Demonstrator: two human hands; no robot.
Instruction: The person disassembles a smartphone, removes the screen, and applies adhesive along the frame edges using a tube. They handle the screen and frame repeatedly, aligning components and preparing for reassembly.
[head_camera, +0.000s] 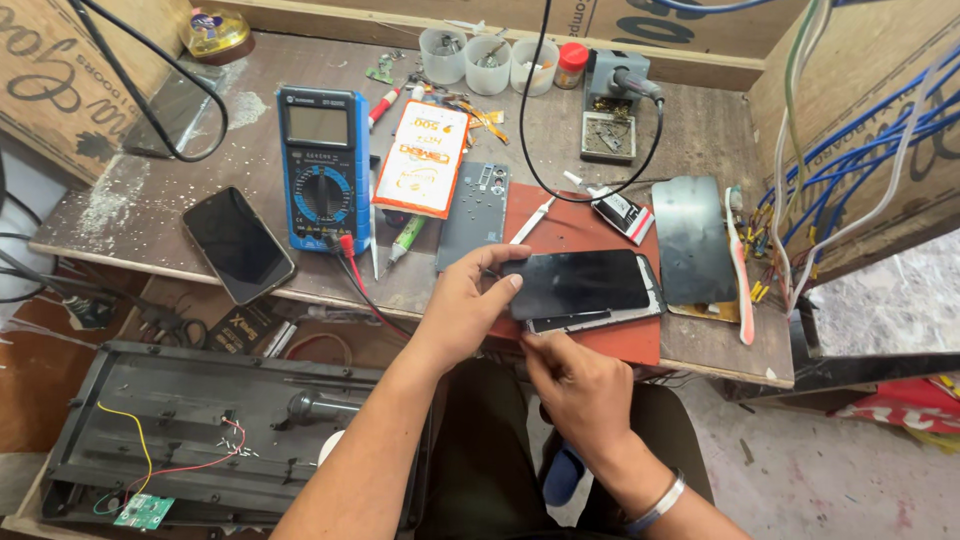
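Observation:
A black smartphone (585, 288) lies on a red-brown mat (600, 225) at the front of the workbench, its dark screen lifted slightly off the silver frame. My left hand (468, 300) grips the phone's left end, thumb on the glass. My right hand (578, 385) comes from below and pinches the phone's near lower-left edge with its fingertips. Whether a small tool is in those fingers is hidden.
A blue multimeter (323, 165) with red and black leads, a second dark phone (238, 243), an orange packet (425, 155), a grey back cover (472, 212), a black glass panel (694, 238), a toothbrush (741, 268), plastic cups (487, 62) and a soldering iron stand (612, 105) crowd the bench.

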